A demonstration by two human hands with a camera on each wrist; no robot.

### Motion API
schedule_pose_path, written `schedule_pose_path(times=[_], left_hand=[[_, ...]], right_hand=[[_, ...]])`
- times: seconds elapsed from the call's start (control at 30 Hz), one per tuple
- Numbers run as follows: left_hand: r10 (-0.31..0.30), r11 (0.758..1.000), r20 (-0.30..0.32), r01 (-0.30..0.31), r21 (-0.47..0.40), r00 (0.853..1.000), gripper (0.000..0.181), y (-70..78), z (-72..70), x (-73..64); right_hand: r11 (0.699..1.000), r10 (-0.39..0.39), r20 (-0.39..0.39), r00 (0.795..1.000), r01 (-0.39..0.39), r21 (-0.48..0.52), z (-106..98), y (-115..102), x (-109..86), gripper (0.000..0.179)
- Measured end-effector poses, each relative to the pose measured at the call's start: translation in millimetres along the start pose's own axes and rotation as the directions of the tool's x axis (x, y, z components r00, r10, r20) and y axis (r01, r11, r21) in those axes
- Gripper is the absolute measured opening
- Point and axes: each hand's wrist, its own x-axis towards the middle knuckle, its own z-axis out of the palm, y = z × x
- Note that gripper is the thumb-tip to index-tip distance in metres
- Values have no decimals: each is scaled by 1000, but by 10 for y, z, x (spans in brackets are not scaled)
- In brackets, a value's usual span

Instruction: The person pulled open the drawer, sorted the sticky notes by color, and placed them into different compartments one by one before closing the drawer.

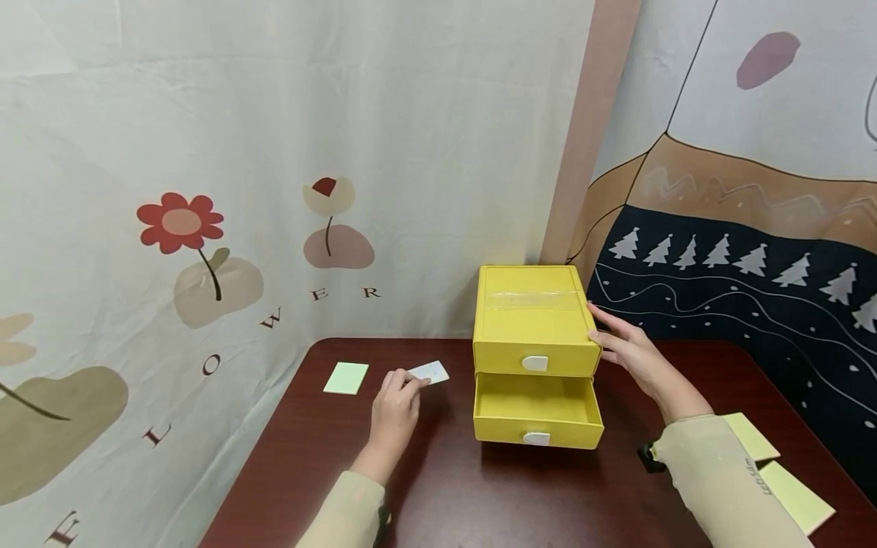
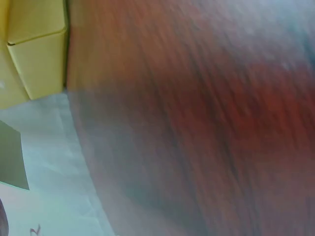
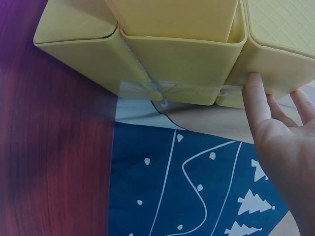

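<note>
A small white card (image 1: 431,372) is pinched between the thumb and fingers of my left hand (image 1: 397,403), low over the table left of the yellow drawer unit (image 1: 530,316). The unit's top drawer (image 1: 500,358) is closed. Under it a drawer (image 1: 496,430) with a white handle (image 1: 537,439) stands pulled out, its inside bare. My right hand (image 1: 633,358) rests fingertips on the unit's right side near the top. In the right wrist view those fingers (image 3: 256,101) are fairly straight against the yellow wall, and the unit shows stacked sections joined by clear tape (image 3: 182,89).
A pale green sticky-note pad (image 1: 346,377) lies at the table's back left. Two more pale pads, one farther back (image 1: 752,436) and one nearer (image 1: 795,495), lie by the right sleeve. Printed curtains (image 1: 425,152) hang right behind the dark red table (image 1: 452,487).
</note>
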Motion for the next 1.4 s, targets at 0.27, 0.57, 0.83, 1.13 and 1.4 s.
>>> schedule_pose_path(times=[0.27,0.57,0.83,1.13,1.4], left_hand=[[24,999,-37,-25,-46,999,29,136,-76,77],[80,994,-102,-87,-63,992,32,174,-112,120],[131,981,-165,-151,-119,978,32,213,-155,148],[168,968,-209,-201,-148,963,29,266,-221,182],[221,945,-245,-270,-187,944,29,326,-289,208]], right_hand=[[1000,-6,0,1000,6,0,3,2,2,70],[1000,-6,-1,1000,6,-7,-3,4,8,70],[1000,-1,4,1000,1,-1,3,6,13,70],[1000,4,-3,1000,-4,-2,3,6,8,70],[1000,5,-2,1000,-5,-4,0,15,9,70]])
